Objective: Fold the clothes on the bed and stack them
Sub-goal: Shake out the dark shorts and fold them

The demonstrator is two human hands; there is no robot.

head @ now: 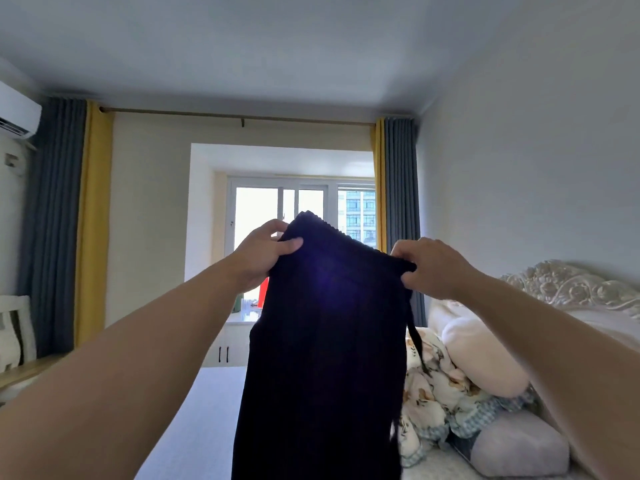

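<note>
Holding dark trousers (325,341) up by the waistband, above the bed (207,410), so the legs hang straight for folding. Left hand (258,252) and right hand (433,268) each grip pinching one waistband corner. Nothing stacked in view.

The garment (325,341) is black all over, with a fine ribbed knit along its top edge. The bed (207,403) sheet is pale lilac-grey. The quilt (436,386) is white with a brown and peach floral print, edged in blue-and-white check. The curtains (65,220) are slate grey with a mustard-yellow stripe. The headboard (575,285) is cream, carved with scrolls
</note>
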